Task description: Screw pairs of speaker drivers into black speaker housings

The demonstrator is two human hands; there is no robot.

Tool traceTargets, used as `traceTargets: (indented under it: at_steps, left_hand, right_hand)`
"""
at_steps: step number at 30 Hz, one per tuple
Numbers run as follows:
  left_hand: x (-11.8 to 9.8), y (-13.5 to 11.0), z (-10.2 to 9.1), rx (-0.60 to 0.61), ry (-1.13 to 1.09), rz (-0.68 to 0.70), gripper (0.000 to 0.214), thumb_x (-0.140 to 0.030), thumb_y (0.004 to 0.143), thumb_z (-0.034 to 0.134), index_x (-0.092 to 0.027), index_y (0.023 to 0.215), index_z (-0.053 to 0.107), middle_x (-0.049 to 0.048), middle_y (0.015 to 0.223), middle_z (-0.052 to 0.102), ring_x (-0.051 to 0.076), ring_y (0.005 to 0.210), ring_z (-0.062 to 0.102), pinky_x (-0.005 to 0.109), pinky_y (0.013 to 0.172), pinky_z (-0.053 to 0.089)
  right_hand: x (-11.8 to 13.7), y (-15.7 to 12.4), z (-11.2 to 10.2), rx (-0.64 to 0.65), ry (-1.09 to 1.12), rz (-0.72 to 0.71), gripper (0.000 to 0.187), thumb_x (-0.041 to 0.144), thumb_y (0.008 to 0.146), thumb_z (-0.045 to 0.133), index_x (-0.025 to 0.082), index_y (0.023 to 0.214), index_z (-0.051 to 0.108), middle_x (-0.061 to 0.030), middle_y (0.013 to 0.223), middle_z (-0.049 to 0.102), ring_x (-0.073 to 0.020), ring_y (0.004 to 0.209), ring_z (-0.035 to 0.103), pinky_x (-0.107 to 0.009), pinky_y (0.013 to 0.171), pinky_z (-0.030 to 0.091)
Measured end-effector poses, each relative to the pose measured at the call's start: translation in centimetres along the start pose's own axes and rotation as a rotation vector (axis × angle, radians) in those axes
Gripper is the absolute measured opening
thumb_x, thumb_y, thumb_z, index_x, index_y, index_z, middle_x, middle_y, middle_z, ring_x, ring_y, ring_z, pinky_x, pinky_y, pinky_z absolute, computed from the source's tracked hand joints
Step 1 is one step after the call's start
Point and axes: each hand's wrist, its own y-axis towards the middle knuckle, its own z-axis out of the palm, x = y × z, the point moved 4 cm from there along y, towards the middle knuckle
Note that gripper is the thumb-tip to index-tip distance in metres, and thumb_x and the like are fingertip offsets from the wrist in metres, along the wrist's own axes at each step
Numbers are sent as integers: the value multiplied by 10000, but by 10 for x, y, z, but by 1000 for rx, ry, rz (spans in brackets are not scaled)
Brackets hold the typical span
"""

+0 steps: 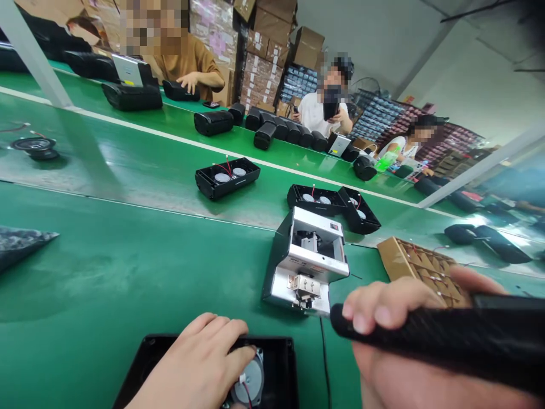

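- Left hand (208, 358), bare, reaches over an open black plastic housing (281, 372) at the bottom edge of the view, fingers close together and bent, thumb held apart from them; whether it is pinching anything I cannot tell.
- Under and beside that thumb sits a round silver-grey speaker (255, 378) inside the housing, with thin red and black wires and a small white connector on it.
- Right hand (395, 304), raised at the right, is closed around a long black bar-shaped object (451, 346) — blurred, and cut off by the right edge.
- Near the rounded end of this object stands a boxy machine with white and black panels (313, 261), metal fittings on its front; whether the two touch is unclear.
- Below the machine, a thin black cable (326, 363) runs down the green tabletop (106, 278), just right of the housing.
- Partly behind the right hand is a brown cardboard box with dividers (389, 258).
- Beyond the machine, on a glossy green strip, lie three more black housings (227, 180), each showing two round silver speakers.
- Across from these, three people work among black units — one in a brown top (191, 59), another in white (311, 108).
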Motion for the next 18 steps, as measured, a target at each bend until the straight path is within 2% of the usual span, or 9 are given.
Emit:
traceTargets:
  at_steps: [2,5,8,12,14,18]
  left_hand:
    - [2,0,3,-7,26,13,473,-403,837,903,-382,1294,781,47,1460,717,388,1294,696,618,1167,496]
    - [5,0,7,-48,84,40,569,-278,752,958,-389,1282,783,40,1446,734,383,1263,715,596,1132,519]
    - [9,-1,9,-124,140,20,571,-305,717,1001,-390,1244,798,33,1425,749,382,1235,723,597,1130,514]
    - [3,-1,4,-43,151,71,529,-411,807,961,-397,1301,774,30,1452,740,371,1236,737,572,1106,550]
    - [-2,-1,-1,-41,151,67,527,-400,803,961,-392,1297,778,26,1450,740,365,1240,736,567,1115,550]
    - [-4,-3,-2,-128,142,-1,529,-340,739,990,-382,1232,804,1,1404,751,338,1229,725,559,1155,511]
  right_hand:
    - [-2,16,2,-28,-45,-25,644,908,916,594,306,1144,608,88,618,666,-181,461,560,-337,494,544]
    - [-19,23,12,34,-85,-30,701,962,904,527,283,1075,563,96,610,650,-169,431,561,-309,450,498]
    - [-34,18,18,74,-101,-14,701,940,946,489,268,1131,556,88,639,642,-163,442,571,-309,464,500]
    - [-36,14,20,73,-92,2,732,940,906,576,255,1163,572,82,630,633,-164,438,562,-307,454,487]
    - [-33,15,19,52,-103,7,741,944,911,560,253,1180,572,84,616,631,-170,430,559,-310,444,488]
    - [-29,18,18,22,-127,13,780,978,885,533,263,1196,559,88,604,635,-187,409,558,-317,407,481]
